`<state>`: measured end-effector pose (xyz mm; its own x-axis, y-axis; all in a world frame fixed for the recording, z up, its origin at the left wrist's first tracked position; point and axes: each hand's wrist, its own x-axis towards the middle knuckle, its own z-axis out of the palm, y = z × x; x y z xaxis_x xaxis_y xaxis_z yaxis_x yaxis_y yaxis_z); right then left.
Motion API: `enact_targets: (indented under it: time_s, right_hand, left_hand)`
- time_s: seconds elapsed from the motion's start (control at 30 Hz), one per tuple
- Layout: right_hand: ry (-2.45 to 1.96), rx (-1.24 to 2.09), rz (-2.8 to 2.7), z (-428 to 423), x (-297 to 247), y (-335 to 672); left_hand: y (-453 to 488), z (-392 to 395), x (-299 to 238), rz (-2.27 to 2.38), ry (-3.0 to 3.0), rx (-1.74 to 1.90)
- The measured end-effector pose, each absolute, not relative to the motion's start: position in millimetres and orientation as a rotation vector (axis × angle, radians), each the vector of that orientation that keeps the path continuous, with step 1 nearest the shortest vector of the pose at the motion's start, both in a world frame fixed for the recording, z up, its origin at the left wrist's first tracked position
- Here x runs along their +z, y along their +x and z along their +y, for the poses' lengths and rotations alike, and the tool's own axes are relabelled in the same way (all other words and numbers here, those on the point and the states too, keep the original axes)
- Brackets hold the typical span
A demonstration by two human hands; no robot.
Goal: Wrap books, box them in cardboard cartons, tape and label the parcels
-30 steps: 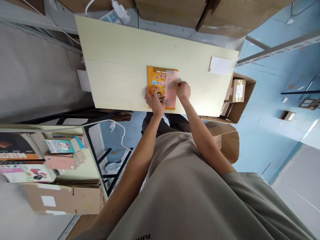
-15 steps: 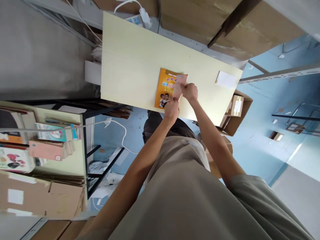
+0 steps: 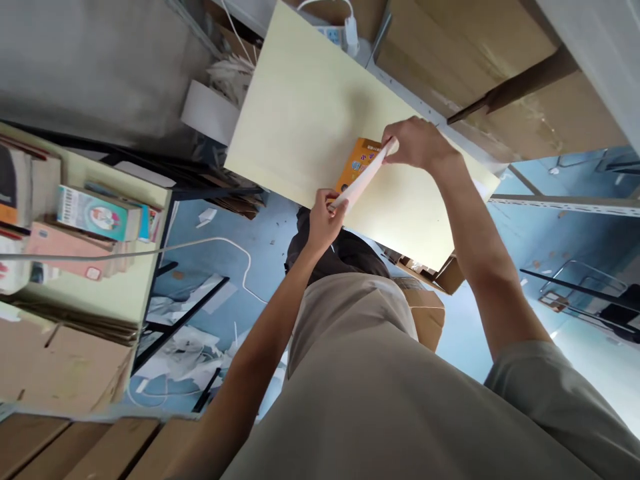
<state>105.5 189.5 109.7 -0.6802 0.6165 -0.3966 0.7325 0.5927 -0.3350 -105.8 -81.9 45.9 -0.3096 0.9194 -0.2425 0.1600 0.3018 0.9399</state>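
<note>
Left hand (image 3: 324, 223): the thumb and fingers are pinching the near end of the pink-and-white paper (image 3: 364, 180).
Right hand (image 3: 417, 141): curled fingers and thumb are gripping the paper's far corner; some fingertips are hiding from view.
Paper's position: it is tilting up, nearly edge-on, between both hands, partly covering the orange book (image 3: 353, 167); whether the two are joined, I cannot tell.
Paper's feel: it is looking thin, light and flexible, probably creasing or tearing under a hard tug; the two ends are seeming the best holds, pinched softly.
Orange book: it is lying on the pale yellow tabletop (image 3: 300, 120), cover up, probably flexing like a softcover.
Left forearm (image 3: 285, 300): it is slanting up toward the table's near edge, the hand sitting low.
Right forearm (image 3: 473, 227): it is rising from the grey sleeve (image 3: 530, 387), the wrist bending inward above the table.
</note>
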Motion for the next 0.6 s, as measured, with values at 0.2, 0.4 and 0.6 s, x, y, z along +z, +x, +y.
enact_targets:
  time_s: [0.2, 0.4, 0.6]
  right_hand:
    - [1.155, -0.862, 2.67, 213, 122, 28]
    - [1.293, -0.941, 2.624, 214, 96, -44]
    - [1.312, -0.782, 2.481, 204, 61, -97]
  left_hand:
    - [-133, -87, 41, 1.851, 0.515, 1.397]
    - [-158, -85, 30, 1.867, 0.437, 1.427]
    - [-191, -72, 3, 1.975, 0.325, 1.152]
